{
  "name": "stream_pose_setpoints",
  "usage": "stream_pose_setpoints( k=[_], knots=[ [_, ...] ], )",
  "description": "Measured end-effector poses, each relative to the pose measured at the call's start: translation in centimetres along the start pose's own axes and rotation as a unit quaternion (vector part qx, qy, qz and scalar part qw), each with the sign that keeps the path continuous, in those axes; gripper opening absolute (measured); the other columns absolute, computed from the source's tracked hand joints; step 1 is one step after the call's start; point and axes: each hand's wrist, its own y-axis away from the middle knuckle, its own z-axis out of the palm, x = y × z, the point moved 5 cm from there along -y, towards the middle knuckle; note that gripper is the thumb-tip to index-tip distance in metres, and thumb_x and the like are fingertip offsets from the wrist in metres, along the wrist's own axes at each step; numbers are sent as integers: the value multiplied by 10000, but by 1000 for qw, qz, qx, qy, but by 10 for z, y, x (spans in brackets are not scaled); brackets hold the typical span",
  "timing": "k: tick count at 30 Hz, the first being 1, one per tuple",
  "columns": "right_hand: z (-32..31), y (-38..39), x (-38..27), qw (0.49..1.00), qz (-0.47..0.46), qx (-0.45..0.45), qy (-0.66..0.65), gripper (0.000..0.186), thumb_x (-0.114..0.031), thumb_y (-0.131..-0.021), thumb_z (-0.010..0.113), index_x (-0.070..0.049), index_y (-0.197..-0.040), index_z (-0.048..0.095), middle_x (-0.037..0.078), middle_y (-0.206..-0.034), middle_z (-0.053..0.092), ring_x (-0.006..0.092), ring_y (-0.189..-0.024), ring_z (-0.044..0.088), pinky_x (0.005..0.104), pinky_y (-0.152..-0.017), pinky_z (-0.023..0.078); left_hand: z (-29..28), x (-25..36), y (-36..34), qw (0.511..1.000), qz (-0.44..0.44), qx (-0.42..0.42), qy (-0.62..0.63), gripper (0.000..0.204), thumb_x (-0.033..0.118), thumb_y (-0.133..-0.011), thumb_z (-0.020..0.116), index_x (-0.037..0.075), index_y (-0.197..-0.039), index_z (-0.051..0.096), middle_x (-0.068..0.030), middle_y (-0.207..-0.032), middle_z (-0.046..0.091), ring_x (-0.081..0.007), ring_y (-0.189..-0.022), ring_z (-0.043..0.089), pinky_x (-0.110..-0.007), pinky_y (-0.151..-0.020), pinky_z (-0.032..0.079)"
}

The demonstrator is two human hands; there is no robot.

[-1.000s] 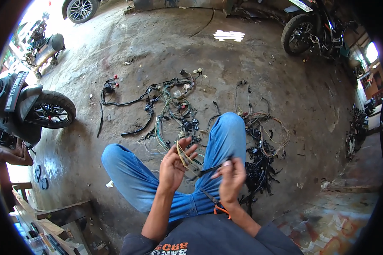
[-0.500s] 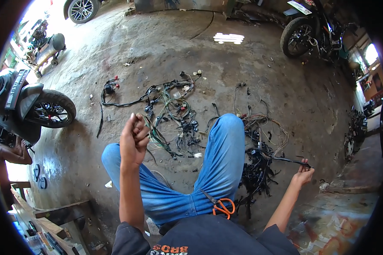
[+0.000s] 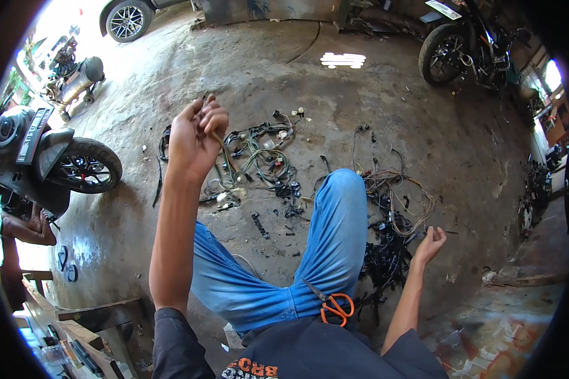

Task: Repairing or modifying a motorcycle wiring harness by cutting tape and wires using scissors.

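Note:
My left hand (image 3: 197,136) is raised over the floor in front of me, its fingers closed round a thin bundle of wires (image 3: 220,144). The bundle runs down toward a loose wiring harness (image 3: 278,165) with green wires and several connectors. To the right, my right hand (image 3: 430,245) has loosely curled fingers, and nothing shows between them. It hovers beside a heap of black strips and scraps (image 3: 385,252). Just beyond that heap are coils of brownish wire (image 3: 417,218). Orange-handled scissors (image 3: 337,308) rest on my lap, against my jeans.
A motorcycle (image 3: 57,161) stands at left, with another person's arm (image 3: 28,228) beside it. Another motorcycle (image 3: 452,54) is at far right. A compressor tank (image 3: 82,76) and a car wheel (image 3: 128,21) are at far left. A wooden bench (image 3: 82,335) is near left.
My left hand has moved up and forward, drawing the wires with it. The right hand has let go of a black strip and come back inward to the left.

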Motion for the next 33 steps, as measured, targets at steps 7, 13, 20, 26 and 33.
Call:
stream_pose_setpoints(
  k=[7, 13, 20, 26, 33],
  knots=[
    [90, 150, -248, 888, -222, -353, -193, 480, -140, -883, 727, 7, -1306, 552, 133, -1254, 610, 218, -1192, 584, 371, -1086, 439, 65, 2, -27, 996, 73, -59, -4, 132, 40, -1036, 345, -80, -980, 349, -97, -808, 401, -176, -664, 396, -303, -590, 428],
    [163, 252, -335, 788, -391, -455, -137, 1072, -379, -786, 861, -43, -1572, 214, 233, -1558, 359, 340, -1446, 365, 431, -1179, 336, 118, -42, -32, 994, 69, -73, -43, 154, 46, -1036, 386, -96, -1003, 337, -137, -860, 448, -236, -717, 478, -414, -687, 510],
    [207, 203, -367, 738, -160, -564, -335, 346, -376, -1001, 617, -82, -1183, 629, 89, -972, 673, 136, -684, 623, 284, -622, 550, 148, -69, 6, 858, 86, -138, -487, 445, 271, -1072, 403, -93, -1272, 563, -183, -1210, 647, -240, -1064, 650, -376, -985, 537],
    [172, 77, -403, 814, -193, -412, -361, 305, -330, -1052, 556, -58, -985, 678, -70, -694, 447, 19, -547, 338, 202, -484, 307, 32, -3, -39, 673, 49, -11, -738, 391, 266, -1057, 451, 1, -1270, 644, -161, -1218, 690, -228, -987, 699, -354, -902, 569],
    [134, 15, -398, 836, -215, -382, -330, 371, -365, -1043, 570, -12, -1024, 679, -102, -685, 310, 16, -598, 280, 213, -537, 287, -221, 25, -112, 412, 45, 146, -898, 833, 299, -770, 736, 37, -1490, 409, -294, -1281, 623, -441, -1212, 594, -448, -1036, 486]
  ],
)
